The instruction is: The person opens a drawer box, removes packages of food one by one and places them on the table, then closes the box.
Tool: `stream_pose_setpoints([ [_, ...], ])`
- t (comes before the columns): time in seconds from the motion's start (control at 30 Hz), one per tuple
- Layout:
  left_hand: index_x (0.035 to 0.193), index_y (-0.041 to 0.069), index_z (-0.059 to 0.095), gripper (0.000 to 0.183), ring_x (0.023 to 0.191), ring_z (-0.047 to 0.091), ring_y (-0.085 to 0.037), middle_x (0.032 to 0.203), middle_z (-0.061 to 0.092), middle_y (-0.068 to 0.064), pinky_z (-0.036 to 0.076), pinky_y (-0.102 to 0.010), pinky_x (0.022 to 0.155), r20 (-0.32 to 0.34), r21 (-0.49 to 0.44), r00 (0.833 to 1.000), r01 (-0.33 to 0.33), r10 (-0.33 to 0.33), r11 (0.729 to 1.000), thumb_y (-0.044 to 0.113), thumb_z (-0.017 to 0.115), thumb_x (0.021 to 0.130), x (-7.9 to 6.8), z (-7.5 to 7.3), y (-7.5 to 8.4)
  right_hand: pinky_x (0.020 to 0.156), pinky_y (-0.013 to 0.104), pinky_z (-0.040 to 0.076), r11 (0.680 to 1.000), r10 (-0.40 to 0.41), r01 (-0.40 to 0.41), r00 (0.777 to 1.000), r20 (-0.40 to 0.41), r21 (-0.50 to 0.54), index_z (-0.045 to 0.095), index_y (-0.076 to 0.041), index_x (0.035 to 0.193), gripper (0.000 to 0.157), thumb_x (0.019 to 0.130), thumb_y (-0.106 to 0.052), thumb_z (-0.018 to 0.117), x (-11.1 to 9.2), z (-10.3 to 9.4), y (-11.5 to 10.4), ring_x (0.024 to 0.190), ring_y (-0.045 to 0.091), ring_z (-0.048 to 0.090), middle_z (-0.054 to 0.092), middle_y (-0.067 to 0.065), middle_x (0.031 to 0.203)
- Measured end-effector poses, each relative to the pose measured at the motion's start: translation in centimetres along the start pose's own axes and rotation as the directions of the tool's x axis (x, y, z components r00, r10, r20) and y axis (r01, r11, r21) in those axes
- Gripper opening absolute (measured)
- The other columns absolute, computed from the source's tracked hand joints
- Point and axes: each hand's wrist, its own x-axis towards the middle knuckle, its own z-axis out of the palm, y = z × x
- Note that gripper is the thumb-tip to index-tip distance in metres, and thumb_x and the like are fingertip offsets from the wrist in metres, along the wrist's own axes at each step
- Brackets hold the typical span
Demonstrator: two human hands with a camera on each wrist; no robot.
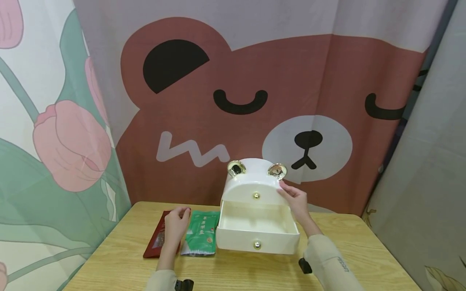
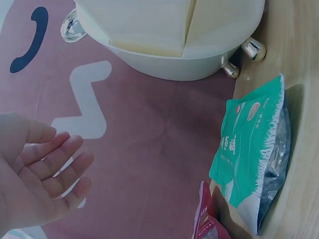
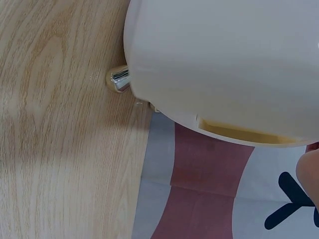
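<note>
A white plastic storage box [image 1: 251, 178] with two shiny gold eye-like knobs on top stands on the table. Its lower drawer [image 1: 257, 238] is pulled out, and nothing shows inside it. My right hand [image 1: 296, 201] holds the box at its upper right edge, near one gold eye; in the right wrist view only part of a finger or thumb appears at the frame's edge. To the left, my left hand [image 1: 176, 224] hovers with loosely bent fingers and holds nothing. Near it lie a green packet [image 1: 202, 228] and a dark red packet [image 1: 157, 242], partly hidden by the hand.
The wooden table [image 1: 364, 258] reaches out on both sides of the box. Behind it hangs a curtain [image 1: 284, 81] with a brown bear print, and a floral curtain [image 1: 73, 145] is at the left. The box's short shiny feet [image 2: 254, 49] rest on the tabletop.
</note>
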Motion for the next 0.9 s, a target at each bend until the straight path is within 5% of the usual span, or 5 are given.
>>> stream_pose_setpoints([
  [0.9,0.093,-0.005,0.066,0.023,0.072,0.061,-0.028,0.081,0.066,-0.016,0.048,-0.041,0.063,-0.013,-0.004,1.000,0.006,-0.007,1.000,0.015,0.055,0.088,-0.51,-0.15,0.10,0.078,0.019,0.044,1.000,0.001,-0.001,1.000,-0.001,-0.005,0.057,0.012,0.106,0.035,0.077,-0.004,0.067,-0.10,0.02,-0.09,0.104,0.014,0.054,0.055,0.018,0.112],
])
